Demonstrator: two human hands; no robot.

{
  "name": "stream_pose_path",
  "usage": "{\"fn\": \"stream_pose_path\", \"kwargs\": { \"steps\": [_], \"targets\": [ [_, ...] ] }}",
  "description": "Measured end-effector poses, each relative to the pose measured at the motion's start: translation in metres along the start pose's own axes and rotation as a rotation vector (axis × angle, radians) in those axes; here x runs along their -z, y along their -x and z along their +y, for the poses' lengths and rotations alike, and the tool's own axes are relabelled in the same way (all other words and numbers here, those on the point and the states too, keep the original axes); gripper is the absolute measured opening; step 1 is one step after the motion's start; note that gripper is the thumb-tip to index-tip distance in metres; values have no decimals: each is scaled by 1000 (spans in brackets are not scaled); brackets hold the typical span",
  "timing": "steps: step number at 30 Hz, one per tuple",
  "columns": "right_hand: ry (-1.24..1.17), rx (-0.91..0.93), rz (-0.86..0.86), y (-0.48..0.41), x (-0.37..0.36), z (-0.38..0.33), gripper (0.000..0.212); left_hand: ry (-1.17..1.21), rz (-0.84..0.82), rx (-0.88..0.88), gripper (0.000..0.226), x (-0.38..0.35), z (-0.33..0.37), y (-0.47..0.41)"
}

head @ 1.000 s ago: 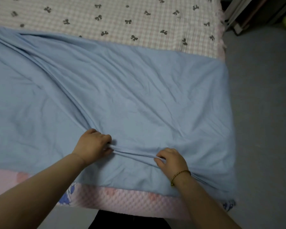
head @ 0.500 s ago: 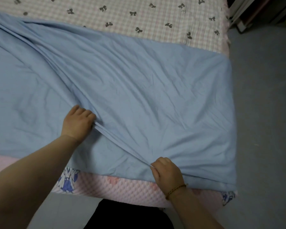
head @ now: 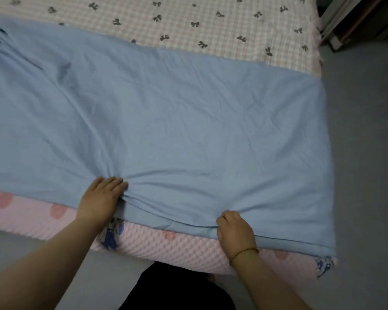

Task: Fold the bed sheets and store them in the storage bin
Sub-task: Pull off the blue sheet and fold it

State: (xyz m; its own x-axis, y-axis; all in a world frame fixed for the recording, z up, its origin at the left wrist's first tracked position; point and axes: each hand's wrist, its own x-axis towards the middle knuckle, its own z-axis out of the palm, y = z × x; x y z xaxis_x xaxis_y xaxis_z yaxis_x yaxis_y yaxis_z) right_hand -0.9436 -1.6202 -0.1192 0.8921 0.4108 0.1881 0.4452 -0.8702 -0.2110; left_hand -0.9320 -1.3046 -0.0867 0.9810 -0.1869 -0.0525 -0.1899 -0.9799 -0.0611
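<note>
Left hand [head: 101, 198]: fingers straight, pressing the blue sheet [head: 188, 119] flat near its front edge, where cloth bunches.
Blue sheet: spread across the bed [head: 166, 245], doubled along that edge.
Right hand [head: 235, 229]: curled, pinching the edge.
Risk: tug right while your left pins it, and the puckers may crease in, skewing the layers.

the blue bed sheet [head: 166, 121] runs off the frame at 9 o'clock; the checked bedspread [head: 211, 23] is cut at 12 o'clock; the right hand [head: 234, 229] hides its fingertips in the sheet's fold.
</note>
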Motion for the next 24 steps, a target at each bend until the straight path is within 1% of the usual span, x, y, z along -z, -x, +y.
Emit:
{"fn": "stream_pose_path", "kwargs": {
  "steps": [1, 2, 3, 4, 5, 6, 7, 9, 10, 11, 12, 13, 14, 15, 16, 17, 18, 19, 22, 24],
  "targets": [
    [14, 22, -8, 0, 2, -2, 22, -16, -7, 2, 44, 0, 2, 0],
    [34, 36, -22, 0, 6, -4, 21, -32, -10, 11, 44, 3, 2, 2],
    [55, 55, -55, 0, 9, -5, 12, -50, 5, 20, 43, 3, 3, 2],
    [52, 54, -105, 1, 14, -10, 10, -60, 27, 42, 40, 8, 3, 8],
    [37, 47, -151, 2, 15, -13, 24, -62, 50, 64, 35, 7, 4, 12],
    [6, 13, -220, 5, 17, -16, 35, -41, 58, 99, 35, 7, 4, 18],
    [4, -1, -211, 5, 19, -19, 36, -30, 66, 133, 40, 9, 3, 24],
    [14, 23, -153, 0, 26, -28, 13, -13, 57, 156, 44, 12, 0, 32],
    [1, 13, -139, -5, 27, -35, 21, 5, 26, 150, 49, 13, -3, 36],
    [-7, 16, -148, -8, 26, -45, 35, 24, -12, 140, 53, 12, -9, 39],
    [-19, -3, -148, -14, 26, -56, 41, 56, -57, 145, 55, 11, -15, 41],
    [-42, 6, -101, -22, 20, -70, 42, 117, -84, 182, 55, 10, -25, 42],
    [-92, 13, -66, -29, 16, -83, 40, 235, -106, 252, 55, 11, -31, 42],
    [-135, 22, -29, -37, 9, -97, 40, 397, -77, 371, 53, 13, -37, 41],
    [-167, 24, -30, -47, 4, -113, 42, 564, -31, 545, 50, 14, -45, 37],
    [-179, 25, -28, -58, -6, -132, 39, 712, -18, 716, 45, 14, -59, 32],
    [-184, 25, -54, -67, -12, -149, 31, 880, -31, 863, 43, 14, -70, 27],
    [-190, 15, -78, -82, -23, -170, 27, 1037, -44, 975, 42, 10, -90, 18],
    [-156, -69, -210, -116, -52, -226, 58, 1443, -48, 1157, 30, 8, -139, -7],
    [-117, -150, -265, -130, -66, -249, 80, 1660, -62, 1215, 24, 13, -162, -24]
  ]
}}
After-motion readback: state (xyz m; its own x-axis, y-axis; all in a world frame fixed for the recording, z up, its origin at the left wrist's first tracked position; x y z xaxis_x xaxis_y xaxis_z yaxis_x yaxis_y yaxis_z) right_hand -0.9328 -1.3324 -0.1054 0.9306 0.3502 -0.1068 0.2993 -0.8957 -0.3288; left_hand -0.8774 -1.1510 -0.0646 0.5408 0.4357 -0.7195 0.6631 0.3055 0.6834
